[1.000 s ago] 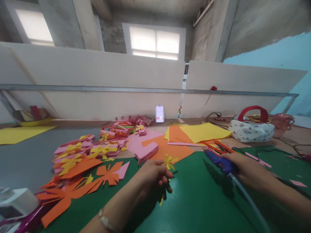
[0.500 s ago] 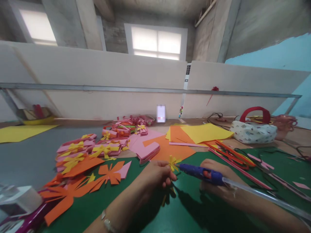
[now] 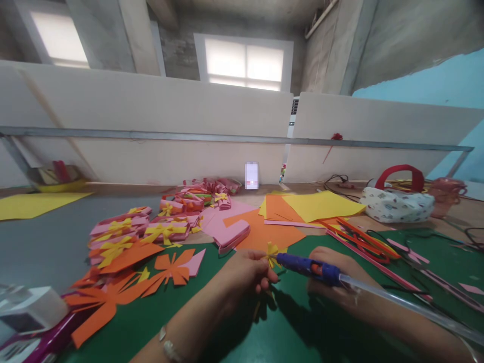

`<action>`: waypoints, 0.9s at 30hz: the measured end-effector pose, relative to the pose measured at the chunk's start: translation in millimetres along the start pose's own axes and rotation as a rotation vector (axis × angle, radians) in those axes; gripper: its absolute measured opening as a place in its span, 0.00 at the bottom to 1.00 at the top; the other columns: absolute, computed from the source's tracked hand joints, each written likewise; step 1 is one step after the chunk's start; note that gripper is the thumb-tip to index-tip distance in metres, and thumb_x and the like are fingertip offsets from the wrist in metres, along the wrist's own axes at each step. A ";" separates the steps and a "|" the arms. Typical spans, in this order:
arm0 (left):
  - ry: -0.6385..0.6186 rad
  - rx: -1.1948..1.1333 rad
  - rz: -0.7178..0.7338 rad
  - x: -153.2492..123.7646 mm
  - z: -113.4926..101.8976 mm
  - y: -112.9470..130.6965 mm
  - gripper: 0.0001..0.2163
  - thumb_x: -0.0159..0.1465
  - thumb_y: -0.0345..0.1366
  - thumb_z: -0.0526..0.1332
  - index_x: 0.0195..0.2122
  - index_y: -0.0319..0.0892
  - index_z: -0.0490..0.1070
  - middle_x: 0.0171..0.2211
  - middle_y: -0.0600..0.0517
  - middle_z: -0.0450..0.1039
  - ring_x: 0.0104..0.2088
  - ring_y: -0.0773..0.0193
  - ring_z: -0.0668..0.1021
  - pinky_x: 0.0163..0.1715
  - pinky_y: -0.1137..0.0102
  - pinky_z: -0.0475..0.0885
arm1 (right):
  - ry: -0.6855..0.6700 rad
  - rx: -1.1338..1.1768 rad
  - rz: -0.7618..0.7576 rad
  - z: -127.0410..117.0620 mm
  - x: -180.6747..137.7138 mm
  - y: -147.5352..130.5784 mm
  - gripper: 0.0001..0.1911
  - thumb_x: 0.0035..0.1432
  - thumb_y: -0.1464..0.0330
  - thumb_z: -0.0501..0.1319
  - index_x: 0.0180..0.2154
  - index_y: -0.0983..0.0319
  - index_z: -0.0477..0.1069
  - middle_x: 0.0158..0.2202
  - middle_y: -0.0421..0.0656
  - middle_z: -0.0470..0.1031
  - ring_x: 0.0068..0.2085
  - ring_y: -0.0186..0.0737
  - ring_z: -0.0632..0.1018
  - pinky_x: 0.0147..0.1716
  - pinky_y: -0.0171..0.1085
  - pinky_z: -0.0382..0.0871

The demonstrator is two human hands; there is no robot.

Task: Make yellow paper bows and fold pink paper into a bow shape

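My left hand (image 3: 251, 275) pinches a small yellow paper flower (image 3: 271, 250) over the green mat (image 3: 234, 333). In my right hand (image 3: 333, 277) is a blue glue gun (image 3: 310, 267), with a long clear glue stick (image 3: 401, 300) coming out of its back end. The gun's nozzle points left and meets the flower near its middle; whether it touches I cannot tell. Small yellow scraps (image 3: 264, 297) show just below my left fingers. Left of my arm lie orange paper petal cutouts (image 3: 172, 268). My right fingers are partly hidden behind the gun.
Folded pink pieces with yellow bows (image 3: 166, 233) crowd the left middle. Orange sheets (image 3: 272, 234) and yellow sheets (image 3: 321, 204) lie at the back. Paper strips (image 3: 359, 239) and scissors (image 3: 442, 282) are on the right, near a white pouch (image 3: 397, 204). A white adapter (image 3: 34, 307) stands front left.
The glue gun has shifted slightly left, its nozzle closer in to the yellow flower. The flower has tilted a little between my left fingers, and the whole view has moved slightly.
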State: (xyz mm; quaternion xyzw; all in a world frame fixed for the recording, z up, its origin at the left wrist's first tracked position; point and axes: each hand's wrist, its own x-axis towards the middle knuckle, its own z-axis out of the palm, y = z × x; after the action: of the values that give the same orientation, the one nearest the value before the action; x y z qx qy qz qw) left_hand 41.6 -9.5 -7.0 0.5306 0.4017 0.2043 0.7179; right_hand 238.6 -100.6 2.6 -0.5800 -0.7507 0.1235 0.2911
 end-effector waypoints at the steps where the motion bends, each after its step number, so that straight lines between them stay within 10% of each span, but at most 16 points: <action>1: 0.000 -0.003 0.004 -1.1 0.4 0.4 0.07 0.57 0.29 0.55 0.26 0.35 0.71 0.21 0.50 0.70 0.16 0.76 0.66 0.17 0.79 0.55 | -0.004 -0.011 0.014 -0.2 -0.4 0.7 0.11 0.55 0.62 0.61 0.27 0.61 0.65 0.28 0.39 0.69 0.28 0.35 0.71 0.26 0.34 0.64; 27: -0.015 -0.006 0.020 -3.6 1.1 1.8 0.07 0.56 0.26 0.54 0.23 0.35 0.69 0.21 0.50 0.70 0.16 0.75 0.65 0.17 0.78 0.54 | 0.071 -0.085 0.050 -6.5 -2.8 0.6 0.09 0.55 0.62 0.60 0.28 0.59 0.64 0.27 0.39 0.70 0.28 0.38 0.72 0.27 0.36 0.64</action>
State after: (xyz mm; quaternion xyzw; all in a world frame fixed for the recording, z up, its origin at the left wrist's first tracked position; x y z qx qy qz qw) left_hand 40.5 -12.1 -3.9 0.5340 0.3906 0.2087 0.7203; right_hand 243.3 -104.1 6.7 -0.6143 -0.7299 0.0780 0.2896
